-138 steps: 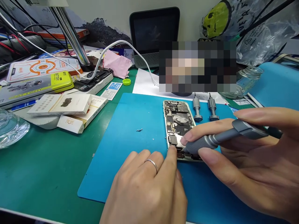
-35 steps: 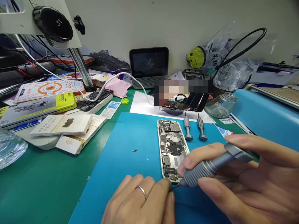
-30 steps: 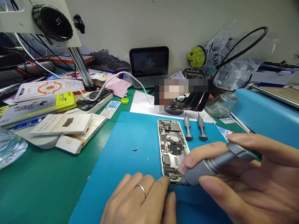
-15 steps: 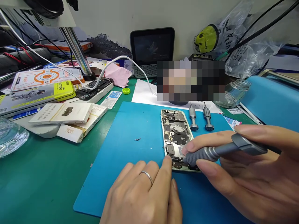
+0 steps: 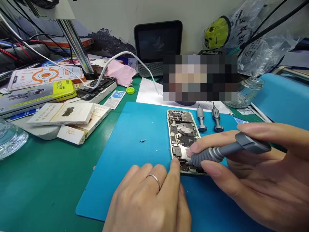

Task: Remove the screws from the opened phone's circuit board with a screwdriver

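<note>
On a blue mat (image 5: 130, 129) lies an opened smartphone (image 5: 184, 129), its inner boards and parts exposed. My left hand (image 5: 147, 199), with a ring on one finger, is closed, fingers together. Its index fingertip presses on the phone's lower left edge; the thumb is partly hidden. My right hand (image 5: 260, 170) is closed around a grey precision screwdriver (image 5: 217, 153), held slanted with its tip at the phone's lower end. The tip's exact contact is too small to make out. Two more screwdrivers, one light (image 5: 201, 119) and one darker (image 5: 217, 119), stand upright right of the phone.
Tiny dark parts (image 5: 142, 140) lie left of the phone. Stacked small boxes (image 5: 62, 114), a battery package (image 5: 38, 96) and a glass dish (image 5: 11, 138) are at left. Behind are a white cable (image 5: 125, 53), a screen device (image 5: 158, 42) and a glass jar (image 5: 249, 91).
The camera view has shifted slightly. The screwdriver handle sits a little further left in view, its tip still at the phone's lower end. Both hands keep nearly the same pose.
</note>
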Action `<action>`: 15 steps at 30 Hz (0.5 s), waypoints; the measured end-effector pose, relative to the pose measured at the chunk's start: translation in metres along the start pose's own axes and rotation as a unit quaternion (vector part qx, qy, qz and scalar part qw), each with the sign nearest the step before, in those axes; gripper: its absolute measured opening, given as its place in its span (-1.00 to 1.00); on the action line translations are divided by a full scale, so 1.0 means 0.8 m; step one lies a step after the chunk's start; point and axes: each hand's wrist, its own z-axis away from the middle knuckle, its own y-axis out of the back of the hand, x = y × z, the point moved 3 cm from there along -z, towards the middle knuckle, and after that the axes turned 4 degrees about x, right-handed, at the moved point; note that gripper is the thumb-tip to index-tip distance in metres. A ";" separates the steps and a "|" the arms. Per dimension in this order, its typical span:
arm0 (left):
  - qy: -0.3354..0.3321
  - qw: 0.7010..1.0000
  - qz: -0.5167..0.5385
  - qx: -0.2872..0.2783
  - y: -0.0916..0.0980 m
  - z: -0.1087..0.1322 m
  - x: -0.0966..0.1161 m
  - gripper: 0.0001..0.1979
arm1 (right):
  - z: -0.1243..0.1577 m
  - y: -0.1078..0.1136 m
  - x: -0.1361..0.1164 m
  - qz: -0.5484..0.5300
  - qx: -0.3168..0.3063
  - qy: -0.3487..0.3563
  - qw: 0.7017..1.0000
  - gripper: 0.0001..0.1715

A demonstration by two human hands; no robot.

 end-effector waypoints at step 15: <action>0.014 0.999 0.018 -0.035 0.001 0.001 0.000 -0.58 | 0.004 0.009 -0.002 -0.008 -0.030 -0.018 0.999 -0.12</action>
